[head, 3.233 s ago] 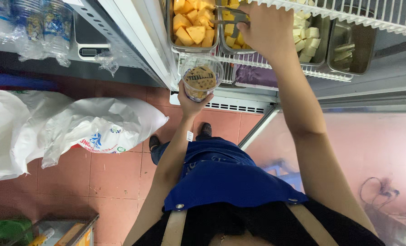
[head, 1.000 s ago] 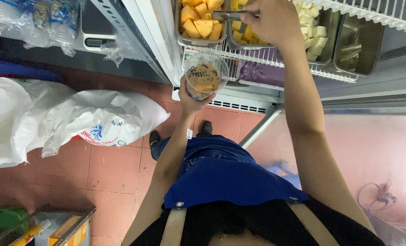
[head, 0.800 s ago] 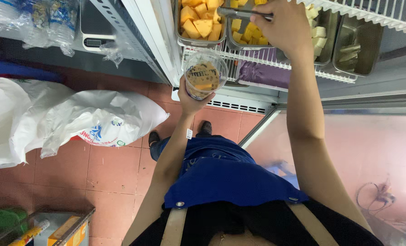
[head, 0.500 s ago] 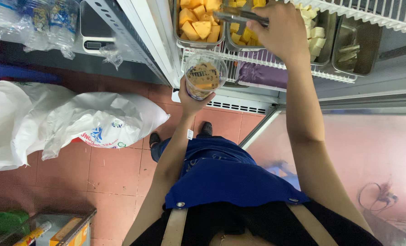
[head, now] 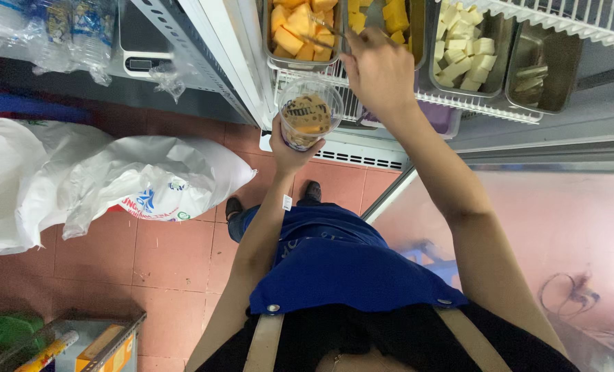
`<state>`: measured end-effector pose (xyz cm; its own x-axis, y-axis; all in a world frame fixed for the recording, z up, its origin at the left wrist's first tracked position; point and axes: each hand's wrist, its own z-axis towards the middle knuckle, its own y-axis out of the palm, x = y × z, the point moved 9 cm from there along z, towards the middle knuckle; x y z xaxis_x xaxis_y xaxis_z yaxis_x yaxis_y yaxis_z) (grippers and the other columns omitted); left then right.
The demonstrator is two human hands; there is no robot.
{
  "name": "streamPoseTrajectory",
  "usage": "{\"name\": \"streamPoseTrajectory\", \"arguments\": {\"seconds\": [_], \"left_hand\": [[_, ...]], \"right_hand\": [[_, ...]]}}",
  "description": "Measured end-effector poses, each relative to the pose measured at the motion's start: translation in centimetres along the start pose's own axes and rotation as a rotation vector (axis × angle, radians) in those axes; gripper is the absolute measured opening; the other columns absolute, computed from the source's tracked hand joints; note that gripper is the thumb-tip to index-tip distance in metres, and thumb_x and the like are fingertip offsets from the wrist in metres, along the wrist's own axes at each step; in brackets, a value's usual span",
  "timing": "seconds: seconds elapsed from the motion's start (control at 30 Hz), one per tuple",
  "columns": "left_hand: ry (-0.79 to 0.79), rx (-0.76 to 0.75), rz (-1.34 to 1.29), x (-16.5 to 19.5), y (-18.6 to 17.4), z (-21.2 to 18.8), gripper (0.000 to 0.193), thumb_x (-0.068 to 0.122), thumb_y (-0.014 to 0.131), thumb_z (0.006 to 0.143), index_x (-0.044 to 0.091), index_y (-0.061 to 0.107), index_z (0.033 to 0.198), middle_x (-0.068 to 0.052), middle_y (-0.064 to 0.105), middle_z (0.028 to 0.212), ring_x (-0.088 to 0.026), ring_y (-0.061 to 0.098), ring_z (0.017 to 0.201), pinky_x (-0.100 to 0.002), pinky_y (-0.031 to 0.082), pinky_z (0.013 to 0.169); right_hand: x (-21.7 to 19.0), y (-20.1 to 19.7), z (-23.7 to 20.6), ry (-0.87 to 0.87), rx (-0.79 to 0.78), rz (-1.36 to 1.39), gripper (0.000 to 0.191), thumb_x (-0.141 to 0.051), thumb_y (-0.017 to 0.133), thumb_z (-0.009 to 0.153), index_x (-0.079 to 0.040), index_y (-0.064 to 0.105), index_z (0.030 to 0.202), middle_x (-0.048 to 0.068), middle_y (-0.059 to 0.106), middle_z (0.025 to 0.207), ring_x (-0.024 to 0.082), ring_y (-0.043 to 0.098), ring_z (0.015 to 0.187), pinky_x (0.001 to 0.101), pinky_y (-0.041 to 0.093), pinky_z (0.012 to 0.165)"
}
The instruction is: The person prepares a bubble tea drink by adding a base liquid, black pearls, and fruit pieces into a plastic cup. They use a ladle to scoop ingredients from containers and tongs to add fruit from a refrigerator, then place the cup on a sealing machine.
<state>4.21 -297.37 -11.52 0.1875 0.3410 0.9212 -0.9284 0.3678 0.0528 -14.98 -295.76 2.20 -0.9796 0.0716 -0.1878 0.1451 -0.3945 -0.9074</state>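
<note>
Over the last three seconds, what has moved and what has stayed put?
The right hand, holding tongs, shifted from the middle tray leftward toward the left tray of orange fruit cubes. The left hand kept the clear cup below the shelf; the white sacks stayed.

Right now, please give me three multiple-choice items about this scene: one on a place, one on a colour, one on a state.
1. Where is the clear plastic cup?
A. On the red tiled floor
B. In the left hand, below the metal trays
C. Inside a white sack

2. What colour are the cubes in the leftmost metal tray?
A. Orange
B. Green
C. Purple

3. How does the right hand stand?
A. Hanging empty at the side
B. Closed on thin metal tongs over the trays
C. Flat on the floor

Answers: 1 B, the left hand grips the cup under the wire shelf. 2 A, the cubes are orange. 3 B, its fingers are closed around the metal tongs.
</note>
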Motion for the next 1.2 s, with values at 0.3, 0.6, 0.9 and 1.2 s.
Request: {"name": "streamPoseTrajectory", "arguments": {"seconds": [0.3,0.6,0.9,1.2], "left_hand": [[0.003,0.005,-0.029,-0.1,-0.2,-0.3,0.094,0.017,0.099,0.069,0.002,0.045,0.144,-0.012,0.066,0.128,-0.023,0.067,0.120,-0.036,0.056,0.103],[-0.024,0.015,-0.009,-0.7,-0.7,-0.3,0.094,0.018,0.099,0.068,0.000,0.045,0.143,-0.013,0.066,0.128,-0.023,0.067,0.120,-0.036,0.056,0.103],[-0.013,0.016,-0.049,0.0,-0.8,0.0,0.093,0.022,0.098,0.070,-0.001,0.044,0.143,-0.014,0.066,0.129,-0.023,0.067,0.120,-0.036,0.056,0.104],[-0.035,0.029,-0.024,0.7,-1.2,0.2,0.094,0.019,0.098,0.069,-0.002,0.044,0.143,-0.014,0.066,0.128,-0.023,0.067,0.119,-0.036,0.056,0.103]], "right_hand": [[3.9,-1.9,2.7,0.034,0.176,0.088,0.028,-0.025,0.080,0.098,-0.012,0.074,0.122,0.013,0.072,0.098,0.037,0.071,0.085,0.0473,0.057,0.072],[4.1,-3.4,2.9,0.038,-0.116,0.017,0.032,-0.030,0.086,0.093,-0.016,0.079,0.120,0.007,0.074,0.095,0.031,0.071,0.080,0.0425,0.052,0.073],[2.0,0.0,5.2,-0.206,-0.028,-0.061,0.032,-0.034,0.087,0.086,-0.016,0.081,0.111,0.005,0.074,0.084,0.025,0.071,0.078,0.0391,0.055,0.073],[11.1,3.3,4.3,0.513,-0.501,0.403,0.033,-0.049,0.060,0.106,-0.025,0.070,0.126,-0.006,0.075,0.091,0.006,0.065,0.078,0.0249,0.049,0.076]]}}
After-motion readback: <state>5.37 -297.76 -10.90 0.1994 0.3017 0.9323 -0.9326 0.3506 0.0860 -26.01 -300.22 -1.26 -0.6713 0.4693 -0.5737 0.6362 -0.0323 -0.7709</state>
